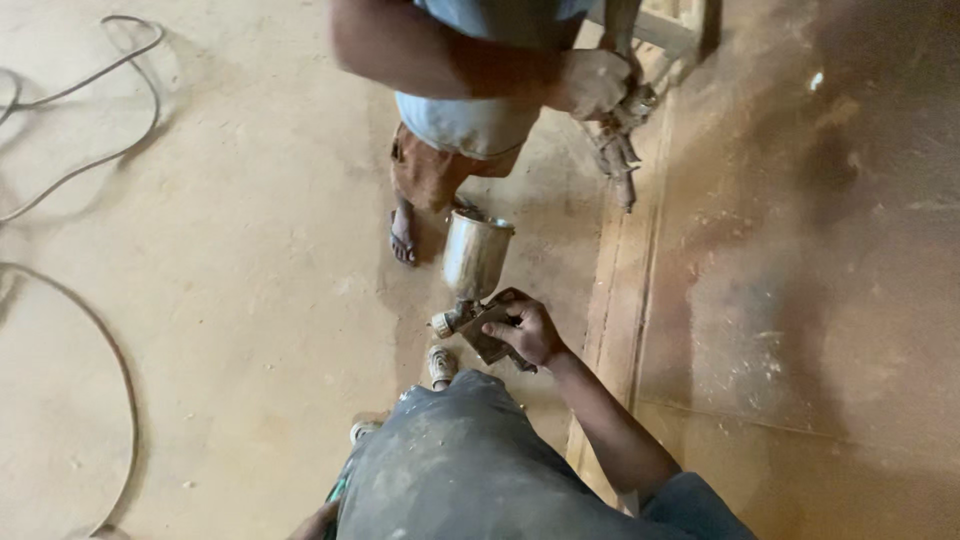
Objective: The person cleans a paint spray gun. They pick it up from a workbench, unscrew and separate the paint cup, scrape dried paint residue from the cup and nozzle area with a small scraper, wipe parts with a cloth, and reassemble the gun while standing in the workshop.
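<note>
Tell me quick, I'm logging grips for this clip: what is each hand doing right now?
Left hand: not in view.
Right hand: closed around the handle of a spray gun with a metal cup.

Your spray gun (478, 300) is a dull, paint-crusted metal tool, its cylindrical steel cup standing nearly upright just above your fingers (520, 318), which wrap the brown grip; the nozzle juts out left of them, over the dusty floor
</note>
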